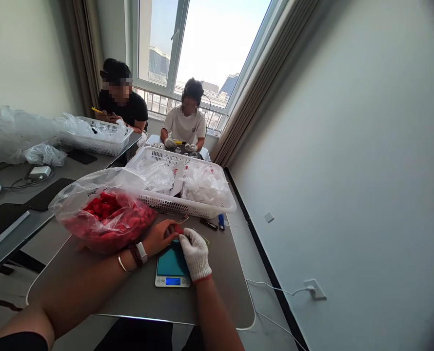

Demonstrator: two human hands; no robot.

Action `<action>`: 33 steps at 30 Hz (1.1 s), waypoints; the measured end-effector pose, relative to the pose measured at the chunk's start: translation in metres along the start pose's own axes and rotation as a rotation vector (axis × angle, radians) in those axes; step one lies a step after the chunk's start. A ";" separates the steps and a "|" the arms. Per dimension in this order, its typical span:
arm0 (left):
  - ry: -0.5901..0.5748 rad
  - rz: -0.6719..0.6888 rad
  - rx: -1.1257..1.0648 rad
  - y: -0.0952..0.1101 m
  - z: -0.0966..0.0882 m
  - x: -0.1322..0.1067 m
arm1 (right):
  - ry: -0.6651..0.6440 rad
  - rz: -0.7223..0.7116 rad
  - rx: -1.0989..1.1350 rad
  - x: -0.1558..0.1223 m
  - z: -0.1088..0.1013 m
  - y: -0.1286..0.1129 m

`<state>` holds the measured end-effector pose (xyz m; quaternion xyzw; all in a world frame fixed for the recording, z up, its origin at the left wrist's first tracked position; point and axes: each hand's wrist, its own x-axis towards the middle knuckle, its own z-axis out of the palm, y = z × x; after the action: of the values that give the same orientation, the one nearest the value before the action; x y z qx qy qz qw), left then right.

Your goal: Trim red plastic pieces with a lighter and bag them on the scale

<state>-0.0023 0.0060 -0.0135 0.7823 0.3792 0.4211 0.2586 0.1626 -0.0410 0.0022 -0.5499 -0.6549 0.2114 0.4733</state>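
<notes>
My bare left hand and my right hand, in a white knit glove, meet just beyond a small digital scale with a teal platform. Both hands pinch a small red piece between their fingertips. My left wrist wears a watch, a dark bead band and a thin bangle. A clear plastic bag full of similar red pieces lies on the grey table, just left of my left hand.
A white plastic basket with clear bags stands behind the scale; small dark and blue items lie by it. A second basket and plastic bags sit on the left table. Two people sit by the window. A cable runs to a wall socket.
</notes>
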 end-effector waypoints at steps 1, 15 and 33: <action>0.022 0.017 -0.020 0.001 0.000 0.000 | -0.007 0.021 0.011 0.000 -0.001 -0.003; -0.023 0.067 0.067 0.000 -0.002 -0.001 | -0.146 0.126 0.325 -0.002 -0.004 -0.014; -0.031 -0.027 -0.021 -0.002 -0.006 0.003 | 0.034 -0.062 0.030 -0.004 0.002 0.003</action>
<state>-0.0074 0.0104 -0.0105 0.7808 0.3812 0.4095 0.2780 0.1619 -0.0429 -0.0025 -0.5258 -0.6601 0.1970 0.4990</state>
